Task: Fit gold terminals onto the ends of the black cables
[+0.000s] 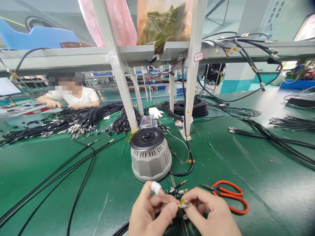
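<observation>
Between thumb and fingers, my right hand (pixel 209 213) is pinching a small, boxy metal connector (pixel 185 205) with shiny amber tape (pixel 182 203) on it. My left hand (pixel 154 214), one finger wearing a white wrap (pixel 156 187), is bending in towards the connector's far end; I cannot tell whether its fingertips are gripping anything.

High above both hands, a shelf (pixel 136 50) is carrying a see-through bag (pixel 167 26) that is holding crumpled olive-green material, a pink plastic bag (pixel 125 26) beside it and, farther left, a smooth blue bin (pixel 36 38) whose contents I am not seeing. Just beyond my hands, a faceted grey dispenser (pixel 151 164) with a round black top is standing; at its back edge a clear plastic box (pixel 147 122) is showing, its contents too blurred for me. Right of my right hand, orange-handled scissors (pixel 230 195) are lying on the glossy, scratched green table (pixel 115 183). Well beyond my left hand, thick bundles of black cables (pixel 86 118) are spreading out their silvery ends.
</observation>
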{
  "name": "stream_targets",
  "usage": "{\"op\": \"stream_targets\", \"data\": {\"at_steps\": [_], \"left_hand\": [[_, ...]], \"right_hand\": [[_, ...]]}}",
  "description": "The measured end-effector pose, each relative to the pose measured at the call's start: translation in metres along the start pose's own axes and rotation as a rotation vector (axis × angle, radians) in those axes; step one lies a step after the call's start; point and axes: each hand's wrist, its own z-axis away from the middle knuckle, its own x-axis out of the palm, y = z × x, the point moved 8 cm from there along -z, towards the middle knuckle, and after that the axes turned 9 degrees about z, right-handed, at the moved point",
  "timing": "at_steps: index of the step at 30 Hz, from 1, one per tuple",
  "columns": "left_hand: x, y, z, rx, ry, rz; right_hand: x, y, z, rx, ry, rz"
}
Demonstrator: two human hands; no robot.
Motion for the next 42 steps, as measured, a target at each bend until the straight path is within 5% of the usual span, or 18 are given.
{"op": "stream_targets", "data": {"at_steps": [5,11,14,21,28,34,42], "left_hand": [[0.002,-0.006,-0.005,-0.108,-0.044,0.085],[0.007,-0.011,-0.004,-0.144,-0.142,0.035],[0.008,-0.007,-0.003,-0.082,-0.145,-0.007],[0.004,0.009,-0.001,0.061,-0.072,-0.175],[0.003,0.011,0.000,0.091,-0.033,-0.206],[0.002,0.012,0.001,0.099,0.003,-0.178],[0.004,0.013,0.003,0.106,-0.013,-0.212]], "right_hand": [[-0.010,-0.018,-0.002,-0.308,0.011,0.262],[-0.025,-0.076,0.036,-1.185,0.359,0.617],[-0.030,-0.086,0.042,-1.331,0.343,0.681],[-0.040,-0.080,0.019,-1.025,0.176,0.457],[-0.028,-0.033,-0.006,-0.394,-0.125,0.216],[-0.023,-0.002,-0.006,0.059,-0.182,-0.127],[-0.010,-0.004,-0.003,-0.007,-0.247,-0.174]]}}
